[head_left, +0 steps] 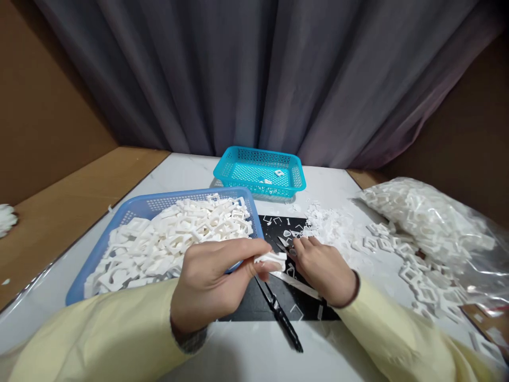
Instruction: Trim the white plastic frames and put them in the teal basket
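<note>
A person in pale yellow sleeves (123,323) works with both bare hands over a flat black mat (254,305) on a white, marbled table (334,353). The left hand (222,273) holds a small white plastic piece (279,259) above the mat, its grip pinching the piece between thumb and fingers. The right hand (324,268) rests low at the mat with curled fingers, a pointed metal tip (283,242) showing at the fingertips; whether its grip is pressed around that tool, one cannot tell.

Below the hands, a slim black-handled tool (287,322) lies at a slant, its handle reaching past the mat's near edge. A long pale strip (299,285) crosses the mat by the right hand.

To the left, a blue perforated plastic basket (258,217) is heaped with white plastic pieces (186,228). Toward the back, a turquoise perforated plastic basket (300,182) holds a few, among them a small white frame (279,173). Thin white scraps (330,225) pile beyond the right hand. At right, loose white plastic frames (421,284) spread beside a clear plastic bag (429,217) bulging with similar pieces. A grey-purple curtain (238,79) hangs behind.
</note>
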The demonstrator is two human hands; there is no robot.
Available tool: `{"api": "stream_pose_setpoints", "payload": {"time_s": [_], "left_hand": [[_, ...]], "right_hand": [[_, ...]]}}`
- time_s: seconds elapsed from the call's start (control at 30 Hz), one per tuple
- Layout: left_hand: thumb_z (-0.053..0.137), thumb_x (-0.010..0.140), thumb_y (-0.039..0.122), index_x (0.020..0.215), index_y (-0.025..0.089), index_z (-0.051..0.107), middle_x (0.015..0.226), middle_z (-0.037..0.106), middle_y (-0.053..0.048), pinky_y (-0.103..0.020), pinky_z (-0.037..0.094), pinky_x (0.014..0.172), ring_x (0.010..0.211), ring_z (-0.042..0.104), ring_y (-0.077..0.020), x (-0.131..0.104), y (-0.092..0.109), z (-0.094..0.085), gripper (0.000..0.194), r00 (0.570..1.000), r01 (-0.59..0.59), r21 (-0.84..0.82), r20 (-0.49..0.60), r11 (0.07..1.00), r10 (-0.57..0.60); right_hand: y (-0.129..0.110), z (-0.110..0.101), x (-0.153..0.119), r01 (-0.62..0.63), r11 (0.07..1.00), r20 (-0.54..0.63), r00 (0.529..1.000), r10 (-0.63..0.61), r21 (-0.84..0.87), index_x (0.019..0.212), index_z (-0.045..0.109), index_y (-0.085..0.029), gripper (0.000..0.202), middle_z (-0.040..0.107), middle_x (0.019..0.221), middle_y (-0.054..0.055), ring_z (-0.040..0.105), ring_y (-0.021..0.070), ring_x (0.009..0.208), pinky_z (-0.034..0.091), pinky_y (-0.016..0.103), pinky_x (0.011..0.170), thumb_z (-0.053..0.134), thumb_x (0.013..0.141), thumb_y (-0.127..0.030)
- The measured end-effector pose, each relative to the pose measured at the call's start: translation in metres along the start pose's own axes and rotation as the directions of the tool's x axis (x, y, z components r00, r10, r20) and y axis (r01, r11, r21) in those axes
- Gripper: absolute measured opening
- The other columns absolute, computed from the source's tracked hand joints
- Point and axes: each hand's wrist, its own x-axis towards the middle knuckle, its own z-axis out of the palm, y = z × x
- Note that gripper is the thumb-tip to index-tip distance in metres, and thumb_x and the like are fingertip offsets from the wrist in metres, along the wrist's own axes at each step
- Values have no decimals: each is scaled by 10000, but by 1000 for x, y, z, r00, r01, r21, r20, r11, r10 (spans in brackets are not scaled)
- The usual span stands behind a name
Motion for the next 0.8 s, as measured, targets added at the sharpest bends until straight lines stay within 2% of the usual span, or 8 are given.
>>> {"api": "stream_pose_setpoints", "payload": {"time_s": [0.2, 0.4, 0.5, 0.57, 0.63, 0.7, 0.77, 0.8], "left_hand": [[624, 745, 165, 823, 253, 644, 571, 671, 78, -153, 485, 502, 479, 612, -74, -1, 0, 0, 120, 1000, 14, 0, -13, 1000, -14], [640, 728, 140, 824, 250, 645, 561, 667, 78, -160, 484, 485, 468, 603, -76, 1, -2, 0, 146, 999, -5, -41, -37, 999, 4], [643, 726, 139, 830, 248, 647, 547, 661, 79, -170, 492, 493, 466, 605, -83, 1, -1, 0, 151, 999, 11, -59, -44, 998, -13], [638, 728, 138, 828, 253, 648, 553, 665, 79, -177, 498, 492, 470, 610, -89, 1, -1, 0, 153, 999, 18, -66, -46, 998, -21], [635, 728, 129, 821, 254, 649, 574, 674, 78, -175, 504, 493, 477, 617, -89, 2, -1, 0, 156, 999, 15, -78, -48, 997, -18], [635, 725, 116, 821, 252, 650, 592, 680, 78, -173, 507, 499, 489, 624, -87, 2, -1, 0, 167, 999, 11, -86, -49, 996, -15], [636, 721, 104, 828, 249, 649, 587, 679, 81, -169, 502, 492, 483, 621, -83, 1, -2, 0, 181, 998, 11, -91, -54, 996, -16], [637, 720, 101, 828, 247, 648, 583, 678, 81, -169, 498, 488, 478, 618, -82, 1, -2, 0, 182, 998, 15, -94, -59, 995, -21]], "right_hand": [[1, 3, 8, 5, 999, 43, 999, -6, 35, 1065, 521, -140, 257, 557, 1031, 61, 567, 150, 864, 488, 338, 732, 481, 871, -304], [4, 11, 7, 13, 989, 13, 1000, -15, 145, 1066, 520, -137, 258, 556, 1032, 61, 567, 153, 867, 488, 342, 734, 485, 869, -300], [16, 13, 11, 52, 966, -65, 997, -37, 253, 1041, 527, -130, 250, 565, 990, 50, 574, 138, 819, 494, 323, 700, 489, 867, -305], [27, 6, 10, 105, 936, -156, 986, -54, 336, 1000, 535, -123, 208, 575, 920, 39, 571, 122, 765, 489, 294, 668, 480, 872, -277], [36, -7, 5, 161, 895, -271, 961, -48, 415, 989, 527, -127, 162, 582, 873, 43, 561, 116, 743, 473, 268, 657, 441, 884, -214], [41, -24, -6, 201, 853, -377, 926, -5, 481, 1050, 493, -150, 192, 590, 909, 65, 557, 123, 768, 459, 258, 667, 378, 902, -191], [40, -40, -21, 217, 816, -440, 897, 50, 536, 1097, 467, -175, 230, 596, 896, 64, 557, 126, 725, 451, 246, 612, 348, 918, -257], [38, -47, -29, 223, 789, -458, 885, 83, 572, 1071, 487, -187, 229, 599, 849, 50, 548, 120, 665, 441, 234, 567, 398, 900, -313]]}}
